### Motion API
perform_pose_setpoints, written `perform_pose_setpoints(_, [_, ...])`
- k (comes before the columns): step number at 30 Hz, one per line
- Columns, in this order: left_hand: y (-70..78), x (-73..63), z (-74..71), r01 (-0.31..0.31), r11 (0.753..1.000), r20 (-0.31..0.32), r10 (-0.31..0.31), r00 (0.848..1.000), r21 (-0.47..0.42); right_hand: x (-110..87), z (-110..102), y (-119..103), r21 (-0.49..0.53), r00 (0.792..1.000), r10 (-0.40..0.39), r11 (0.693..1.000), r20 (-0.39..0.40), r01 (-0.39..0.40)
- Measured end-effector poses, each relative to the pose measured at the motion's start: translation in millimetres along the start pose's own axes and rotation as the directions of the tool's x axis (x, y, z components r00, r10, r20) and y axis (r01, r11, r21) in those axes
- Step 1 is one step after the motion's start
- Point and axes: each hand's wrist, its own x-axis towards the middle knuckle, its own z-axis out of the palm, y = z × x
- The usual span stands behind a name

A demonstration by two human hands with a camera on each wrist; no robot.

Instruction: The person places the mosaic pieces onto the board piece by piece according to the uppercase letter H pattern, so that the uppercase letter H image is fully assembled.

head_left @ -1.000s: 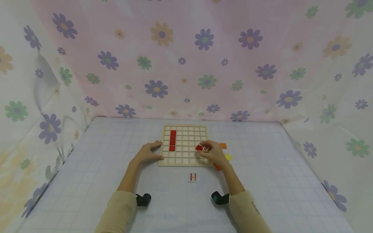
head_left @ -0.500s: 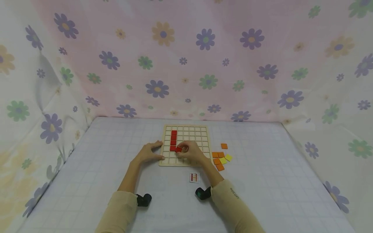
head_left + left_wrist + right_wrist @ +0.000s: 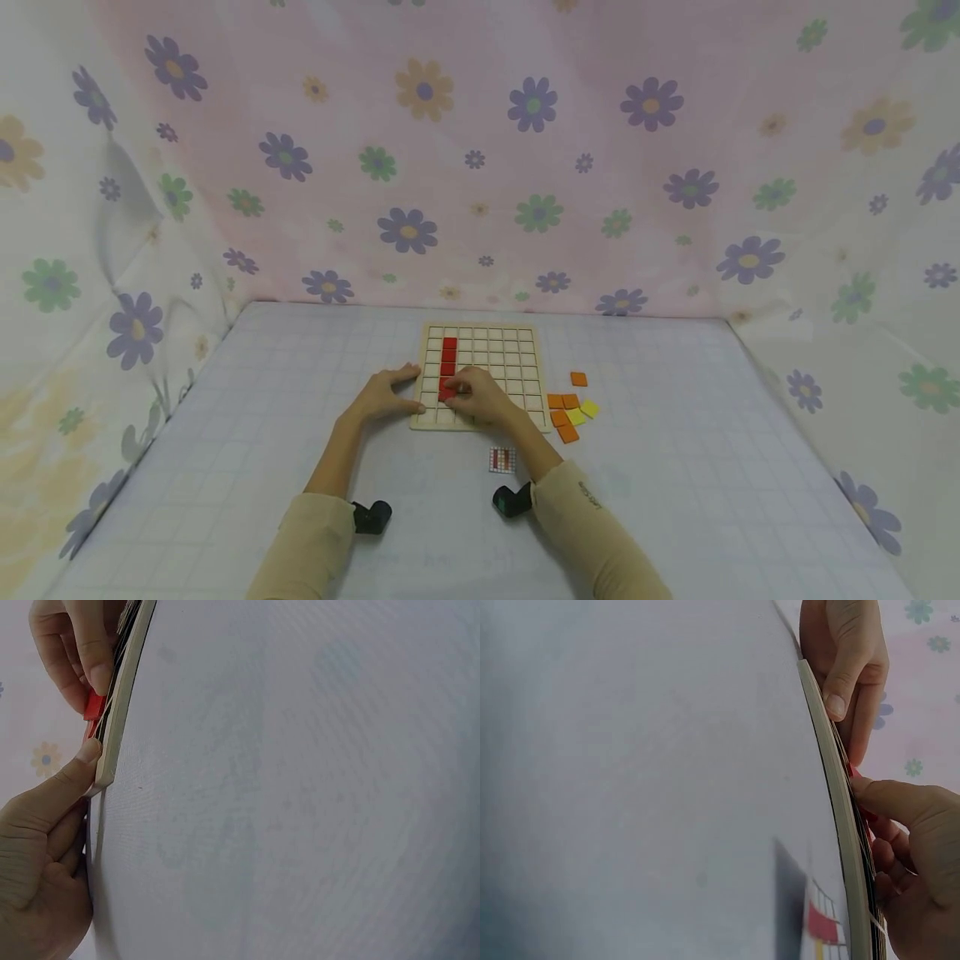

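A wooden grid board [image 3: 480,429] lies on the table, with red square tiles [image 3: 448,356] lined up in a column at its left. My right hand [image 3: 483,398] pinches a red tile [image 3: 94,707] between thumb and fingertips, at the near end of that column. The fingertips partly cover this tile in the head view. My left hand [image 3: 382,396] rests along the board's left edge, thumb and fingers spread apart. In the left wrist view its thumb [image 3: 88,752] lies on the rim near the corner.
Right of the board lie several loose orange tiles [image 3: 558,418] and yellow tiles [image 3: 590,409]; one orange tile [image 3: 578,379] sits apart. A small pattern card [image 3: 502,459] lies in front of the board. Flowered cloth [image 3: 480,167] hangs behind and at both sides.
My right hand has moved left from the board's right side with the red tile and lowered it to the near end of the red column. The left hand has stayed at the board's edge.
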Motion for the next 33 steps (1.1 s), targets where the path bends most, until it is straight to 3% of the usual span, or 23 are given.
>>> perform_pose_setpoints(9, [-0.3, 0.5, 1.0, 0.001, 1.0, -0.004, -0.001, 1.0, 0.003, -8.4, -0.6, 0.3, 0.042, 1.0, 0.005, 0.999, 0.003, -0.005])
perform_pose_setpoints(18, [-1.8, 0.7, 0.7, -0.028, 1.0, -0.011, 0.028, 1.0, 0.004, -12.0, 9.2, 2.1, 0.053, 0.99, -0.041, 0.997, -0.132, 0.048])
perform_pose_setpoints(22, [-2.4, -0.1, 0.1, -0.034, 0.999, -0.011, 0.034, 0.999, 0.007, -14.6, 9.9, 3.1, 0.084, 0.989, -0.003, 0.996, -0.146, 0.015])
perform_pose_setpoints(28, [-1.8, -0.6, -0.1, -0.01, 1.0, -0.006, 0.01, 1.0, 0.001, -26.5, 0.6, 5.4, 0.184, 0.991, 0.035, 0.983, -0.132, -0.01])
perform_pose_setpoints(33, [-1.7, 0.7, 0.8, -0.015, 1.0, 0.0, 0.015, 1.0, -0.001, -47.6, -19.2, -2.3, 0.175, 0.974, -0.003, 0.984, -0.229, 0.044])
